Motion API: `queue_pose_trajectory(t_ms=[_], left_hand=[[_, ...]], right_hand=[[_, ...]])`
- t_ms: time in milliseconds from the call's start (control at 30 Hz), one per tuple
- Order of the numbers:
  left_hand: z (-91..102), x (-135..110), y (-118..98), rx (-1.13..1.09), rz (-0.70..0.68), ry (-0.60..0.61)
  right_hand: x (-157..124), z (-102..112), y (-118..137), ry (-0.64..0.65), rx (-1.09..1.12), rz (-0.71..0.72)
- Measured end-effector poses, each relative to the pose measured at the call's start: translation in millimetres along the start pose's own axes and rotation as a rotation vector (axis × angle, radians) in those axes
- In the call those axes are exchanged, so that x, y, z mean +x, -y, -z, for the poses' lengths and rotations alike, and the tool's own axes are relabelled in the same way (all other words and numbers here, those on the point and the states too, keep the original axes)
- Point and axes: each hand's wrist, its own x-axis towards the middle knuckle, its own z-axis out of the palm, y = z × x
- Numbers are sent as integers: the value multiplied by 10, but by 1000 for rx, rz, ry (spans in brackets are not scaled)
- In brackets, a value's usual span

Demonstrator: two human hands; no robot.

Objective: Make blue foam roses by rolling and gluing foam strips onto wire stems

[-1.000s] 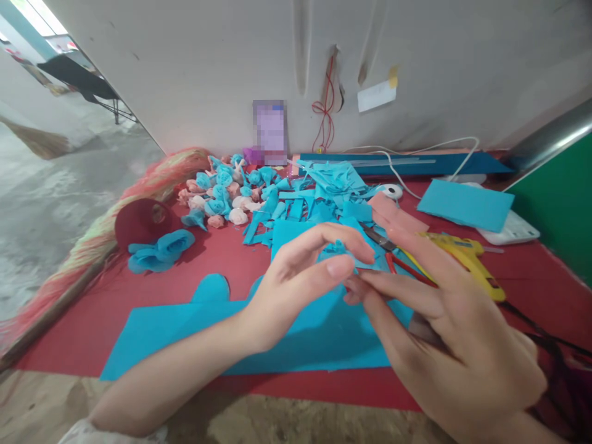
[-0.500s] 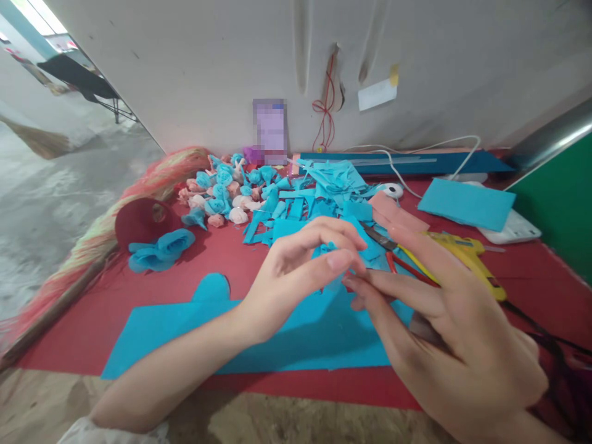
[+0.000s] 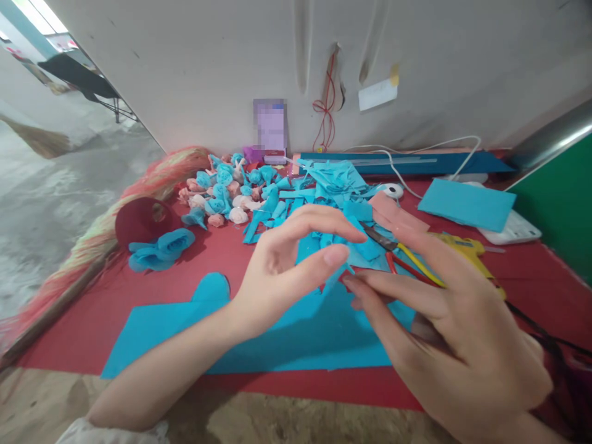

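My left hand [image 3: 277, 271] arches over the middle of the red table cover [image 3: 83, 333], thumb and fingertips curled close together around a small blue foam piece [image 3: 341, 271]. My right hand [image 3: 453, 333] meets it from the right, its fingertips pinching the same piece at the lower end. How much of the piece the fingers hide I cannot make out. Both hands hover above a large blue foam sheet [image 3: 185, 327] lying flat near the front edge.
Behind the hands lie red-handled scissors [image 3: 402, 262], a yellow glue gun [image 3: 467, 253], a heap of blue scraps [image 3: 324, 185] and several small blue and pink rolled flowers [image 3: 222, 191]. A blue flower [image 3: 160, 250] and red spool [image 3: 141, 222] sit left; a blue sheet [image 3: 465, 203] right.
My left hand's fingers have lifted and spread slightly, and the hand has shifted a little left. My right hand has stayed almost where it was, still pinching.
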Motion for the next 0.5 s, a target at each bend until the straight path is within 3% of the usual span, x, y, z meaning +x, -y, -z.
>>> queue_pose_trajectory(t_ms=[233,500], left_hand=[[77,77,-148,590,-289,-27],[140,94,-218,706,-303,69]], right_hand=[[40,133,-124,73,-85,65],[62,74,-38,36,71,114]])
